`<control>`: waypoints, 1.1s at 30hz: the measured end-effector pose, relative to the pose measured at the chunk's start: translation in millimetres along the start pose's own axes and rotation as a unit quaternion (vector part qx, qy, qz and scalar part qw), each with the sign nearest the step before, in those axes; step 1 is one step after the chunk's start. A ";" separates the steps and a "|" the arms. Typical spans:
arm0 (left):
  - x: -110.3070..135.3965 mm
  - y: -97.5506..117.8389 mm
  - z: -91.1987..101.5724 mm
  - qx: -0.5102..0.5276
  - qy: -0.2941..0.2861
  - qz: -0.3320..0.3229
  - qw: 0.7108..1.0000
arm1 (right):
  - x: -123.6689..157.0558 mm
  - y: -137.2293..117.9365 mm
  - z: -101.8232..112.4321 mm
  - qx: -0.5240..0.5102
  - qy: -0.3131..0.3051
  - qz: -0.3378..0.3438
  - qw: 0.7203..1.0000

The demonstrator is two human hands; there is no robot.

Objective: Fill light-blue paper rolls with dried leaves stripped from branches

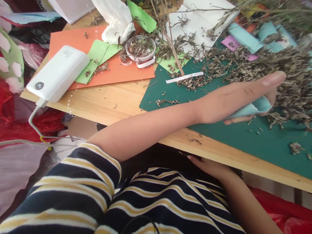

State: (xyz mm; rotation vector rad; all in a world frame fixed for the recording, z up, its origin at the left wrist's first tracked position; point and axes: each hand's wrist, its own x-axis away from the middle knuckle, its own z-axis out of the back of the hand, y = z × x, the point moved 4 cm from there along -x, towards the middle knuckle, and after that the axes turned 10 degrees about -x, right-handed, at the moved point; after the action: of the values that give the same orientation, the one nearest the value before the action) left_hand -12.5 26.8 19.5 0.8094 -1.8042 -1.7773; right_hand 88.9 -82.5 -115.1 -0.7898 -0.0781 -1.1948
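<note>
My left arm reaches across the table to the right. My left hand has its fingers stretched together and its thumb below, pinching a folded light blue paper against the palm. The hand's edge rests on the dark green mat, right against a big pile of dried leaves. My right hand lies flat just under the wooden table's front edge, fingers stretched over my striped shirt, holding nothing.
A white power bank with its cable sits at the table's left corner on orange paper. Green paper scraps, a small clear cup of leaves, a white paper strip, bare twigs and pastel papers lie behind. Red fabric lies below.
</note>
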 end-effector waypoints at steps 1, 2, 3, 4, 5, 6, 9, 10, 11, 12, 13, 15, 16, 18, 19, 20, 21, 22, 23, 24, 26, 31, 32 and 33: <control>-0.2 -0.1 0.0 0.001 0.001 -0.003 1.000 | 2.2 0.2 0.4 0.005 -0.016 -0.009 1.000; -0.4 0.0 0.0 0.002 0.001 -0.007 1.000 | 3.2 -0.5 0.0 0.009 -0.032 -0.017 0.999; -0.6 0.1 -0.1 0.003 -0.003 -0.012 1.000 | 3.1 -1.9 -0.7 0.010 -0.048 -0.021 0.999; -0.8 0.2 -0.3 0.003 -0.007 -0.015 1.000 | 2.1 -3.7 -1.4 0.008 -0.056 -0.021 0.998; -1.0 0.2 -0.5 0.002 -0.012 -0.015 1.000 | 0.7 -5.8 -1.8 0.007 -0.056 -0.016 0.998; -1.2 0.0 -0.6 0.001 -0.013 -0.013 1.000 | -1.0 -7.6 -1.9 0.006 -0.050 -0.009 0.999; -1.6 -0.9 0.2 -0.003 -0.003 0.002 1.000 | -4.7 -9.9 -2.9 0.007 -0.033 0.010 0.999; -1.7 -0.9 0.1 -0.003 -0.003 0.004 1.000 | -5.4 -9.5 -3.5 0.008 -0.029 0.015 0.999; -1.7 -0.8 -0.1 -0.003 -0.006 0.003 1.000 | -5.8 -8.5 -4.1 0.010 -0.024 0.018 0.999; -1.6 -0.5 -0.3 -0.002 -0.009 0.000 1.000 | -6.1 -7.0 -4.7 0.011 -0.019 0.019 1.000; -1.6 0.0 -0.4 0.000 -0.011 -0.005 1.000 | -6.3 -5.3 -5.4 0.013 -0.014 0.020 1.000; -1.4 1.0 -0.1 0.000 -0.007 -0.014 1.000 | -6.9 -1.6 -6.2 0.013 0.001 0.017 1.000; -1.3 1.5 0.0 -0.002 -0.005 -0.015 1.000 | -7.2 -0.2 -6.4 0.011 0.009 0.016 1.000; -1.2 2.0 -0.3 -0.007 -0.004 -0.010 1.000 | -7.7 0.7 -6.4 0.009 0.023 0.018 1.000; -1.3 2.0 -0.6 -0.009 -0.003 -0.005 1.000 | -7.8 0.2 -6.2 0.010 0.025 0.020 0.999; -1.4 2.1 -0.9 -0.009 -0.001 0.000 1.000 | -7.8 -0.7 -6.0 0.010 0.025 0.023 0.999; -1.5 2.2 -1.1 -0.008 0.001 0.002 1.000 | -7.7 -2.2 -5.7 0.011 0.020 0.027 0.999; -1.7 2.4 -1.3 -0.005 0.004 0.002 1.000 | -7.4 -3.8 -5.4 0.011 0.014 0.030 0.999; -1.9 2.5 -1.4 -0.003 0.007 0.002 1.000 | -7.1 -5.4 -4.9 0.012 0.006 0.032 0.999; -2.1 2.4 -1.5 -0.002 0.008 0.002 1.000 | -6.8 -7.1 -4.4 0.013 -0.001 0.033 0.999; -2.6 1.6 -1.8 -0.004 0.007 0.006 1.000 | -6.3 -10.1 -3.3 0.018 -0.014 0.034 0.999; -2.6 2.0 -1.6 0.000 0.002 -0.026 1.000 | -6.5 -14.4 -1.3 -0.026 0.001 0.028 0.999; -2.4 2.4 -1.1 0.001 0.004 -0.035 0.999 | -6.6 -13.7 -1.0 -0.062 0.015 0.023 0.998; -2.3 2.6 -0.6 0.000 0.005 -0.040 0.999 | -7.0 -12.1 -0.6 -0.106 0.032 0.015 0.994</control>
State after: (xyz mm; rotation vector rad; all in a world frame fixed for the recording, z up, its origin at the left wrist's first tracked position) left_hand -10.7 27.9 22.3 0.9002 -1.7895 -1.8196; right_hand 75.6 -79.0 -112.5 -0.9344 0.1140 -1.2114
